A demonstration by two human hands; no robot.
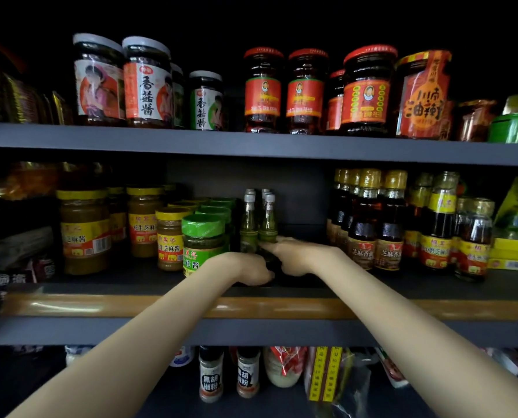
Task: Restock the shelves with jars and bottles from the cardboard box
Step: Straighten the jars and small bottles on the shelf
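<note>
Both my arms reach into the middle shelf point(282, 292). A cluster of small green-tinted bottles point(258, 224) with pale caps stands in the gap between the green-lidded jars point(203, 236) and the dark sesame-oil bottles point(372, 224). My left hand point(247, 268) curls round the base of the front left bottle. My right hand point(291, 254) wraps its fingers round the base of the front right bottle. The hands hide the bottles' lower parts. The cardboard box is out of view.
The top shelf point(251, 146) carries rows of red-labelled and white-lidded sauce jars. Yellow-lidded sesame paste jars point(84, 230) fill the middle shelf's left side. To the right of the small bottles is a bare dark gap point(303, 212). Pepper shakers point(211, 375) and bags sit on the bottom shelf.
</note>
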